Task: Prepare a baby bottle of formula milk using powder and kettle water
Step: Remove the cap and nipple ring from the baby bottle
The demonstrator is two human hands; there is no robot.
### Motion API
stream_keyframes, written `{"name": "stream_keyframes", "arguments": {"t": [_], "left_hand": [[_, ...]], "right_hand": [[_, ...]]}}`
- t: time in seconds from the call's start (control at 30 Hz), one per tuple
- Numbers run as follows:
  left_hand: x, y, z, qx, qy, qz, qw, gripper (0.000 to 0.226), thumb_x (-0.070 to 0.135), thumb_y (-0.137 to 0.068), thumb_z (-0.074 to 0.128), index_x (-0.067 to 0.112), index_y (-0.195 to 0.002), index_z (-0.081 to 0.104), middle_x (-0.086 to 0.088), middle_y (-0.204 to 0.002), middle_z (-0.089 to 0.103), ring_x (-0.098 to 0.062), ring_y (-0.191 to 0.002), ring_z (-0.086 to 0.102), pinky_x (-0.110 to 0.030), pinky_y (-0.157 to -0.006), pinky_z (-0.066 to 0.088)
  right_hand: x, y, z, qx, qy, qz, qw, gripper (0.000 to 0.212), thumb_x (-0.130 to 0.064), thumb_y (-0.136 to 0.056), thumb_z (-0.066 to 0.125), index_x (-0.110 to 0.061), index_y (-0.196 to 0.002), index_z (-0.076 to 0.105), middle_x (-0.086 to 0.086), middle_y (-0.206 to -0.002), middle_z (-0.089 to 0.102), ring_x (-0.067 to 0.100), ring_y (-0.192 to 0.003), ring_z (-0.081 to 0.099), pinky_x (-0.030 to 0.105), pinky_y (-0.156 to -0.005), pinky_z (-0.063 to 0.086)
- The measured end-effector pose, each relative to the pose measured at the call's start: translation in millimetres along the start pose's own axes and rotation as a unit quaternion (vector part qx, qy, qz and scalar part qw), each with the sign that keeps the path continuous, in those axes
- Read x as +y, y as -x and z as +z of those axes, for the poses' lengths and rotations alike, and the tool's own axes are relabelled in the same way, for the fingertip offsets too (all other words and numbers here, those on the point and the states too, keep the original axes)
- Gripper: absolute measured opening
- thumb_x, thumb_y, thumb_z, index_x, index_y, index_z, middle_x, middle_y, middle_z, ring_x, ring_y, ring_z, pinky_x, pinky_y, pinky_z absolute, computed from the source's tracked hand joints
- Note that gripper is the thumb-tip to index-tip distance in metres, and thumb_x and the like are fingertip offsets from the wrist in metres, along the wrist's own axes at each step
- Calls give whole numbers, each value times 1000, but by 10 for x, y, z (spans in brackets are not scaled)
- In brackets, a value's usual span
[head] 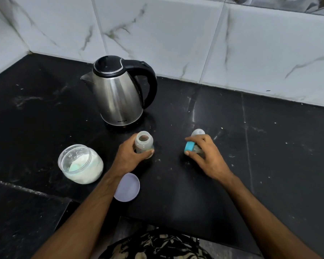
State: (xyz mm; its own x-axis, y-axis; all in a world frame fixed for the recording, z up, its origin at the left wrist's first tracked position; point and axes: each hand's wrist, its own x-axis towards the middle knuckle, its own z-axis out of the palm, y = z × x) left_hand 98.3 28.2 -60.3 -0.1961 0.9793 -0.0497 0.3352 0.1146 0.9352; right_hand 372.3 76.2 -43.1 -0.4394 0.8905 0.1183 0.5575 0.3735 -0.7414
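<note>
Left hand [131, 156] is gripping the open baby bottle [144, 142], fingers and thumb wrapping round its lower body while it is standing upright on the black countertop [195, 193] near the middle of the view. Its neck is uncovered, and the mouth is facing up (whether anything is inside is hard to tell through the cloudy plastic).

At about three o'clock from the bottle, well apart from it, the right hand [204, 152] is closing around the bottle's top [192, 145]: a blue screw ring with a clear cap sticking out beyond the knuckles toward twelve o'clock. This piece is lying tilted on its side, and the fingertips are touching or nearly touching the counter.

At twelve o'clock from the bottle, just beyond it, a steel kettle [118, 96] is sitting with its black lid shut, spout pointing to nine o'clock and handle to three o'clock.

At roughly eight o'clock from the bottle, a clear jar of white powder [80, 164] is standing open, with something pale green (perhaps a scoop) half buried in the powder. A lilac lid [128, 186] is lying flat on the counter at six o'clock from the bottle, beside the left forearm.

White marble-look tiles [157, 34] are lining the wall behind, and a patterned garment [157, 245] is showing at the bottom edge.
</note>
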Motion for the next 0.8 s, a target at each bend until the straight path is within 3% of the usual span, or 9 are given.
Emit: {"name": "stream_keyframes", "arguments": {"t": [0.13, 0.3, 0.4, 0.47, 0.6, 0.73, 0.8], "left_hand": [[-8, -3, 6, 1, -1, 7, 1000, 56, 14, -73, 87, 30, -118, 60, 14, -111, 69, -6, -107, 66, -27, -97, 51], [0, 8, 13, 4, 3, 4, 1000, 53, 12, -74, 86, 38, -111, 59, 19, -107, 68, 8, -99, 65, -18, -91, 49], [-16, 8, 15, -1, -4, -3, 1000, 54, 15, -75, 86, 31, -118, 58, 21, -109, 66, 13, -99, 62, -16, -89, 49], [-36, 4, 24, 2, 1, -4, 1000, 54, 15, -74, 86, 28, -119, 60, 17, -110, 68, 7, -101, 64, -20, -92, 51], [-36, 9, 24, 6, 2, 1, 1000, 52, 14, -74, 87, 33, -114, 61, 13, -109, 71, -1, -102, 67, -27, -94, 53], [4, 21, 21, 10, 4, -2, 1000, 52, 28, -67, 89, 43, -108, 61, 14, -109, 72, -8, -105, 68, -31, -97, 53], [13, 25, 17, 11, 2, -4, 1000, 52, 23, -68, 89, 44, -107, 61, 15, -108, 71, -9, -105, 68, -33, -98, 54]], "right_hand": [[113, 100, -13, 5, -14, 4, 1000, 37, -17, -82, 77, -26, -111, 57, -7, -118, 47, 5, -109, 49, 17, -89, 44], [225, 152, -9, 16, -31, -3, 999, 34, -10, -79, 79, -22, -101, 56, -9, -115, 51, 11, -106, 52, 24, -83, 47], [218, 146, 27, 9, -24, -6, 1000, 38, -10, -79, 78, -24, -106, 54, -12, -113, 50, 10, -108, 52, 29, -89, 50], [208, 159, 54, -3, -19, 8, 1000, 47, -13, -81, 77, -30, -116, 52, -13, -117, 48, 7, -110, 51, 30, -94, 49], [217, 181, 82, -9, -25, 26, 999, 67, -16, -81, 77, -39, -133, 42, -15, -126, 43, 2, -119, 48, 26, -101, 44], [233, 189, 83, -6, -21, 28, 999, 72, -15, -80, 79, -36, -137, 41, -13, -128, 42, 3, -119, 48, 21, -99, 43], [229, 197, 93, -1, -12, 21, 1000, 73, -15, -79, 80, -33, -138, 42, -13, -127, 42, 2, -117, 48, 16, -97, 40]]}}
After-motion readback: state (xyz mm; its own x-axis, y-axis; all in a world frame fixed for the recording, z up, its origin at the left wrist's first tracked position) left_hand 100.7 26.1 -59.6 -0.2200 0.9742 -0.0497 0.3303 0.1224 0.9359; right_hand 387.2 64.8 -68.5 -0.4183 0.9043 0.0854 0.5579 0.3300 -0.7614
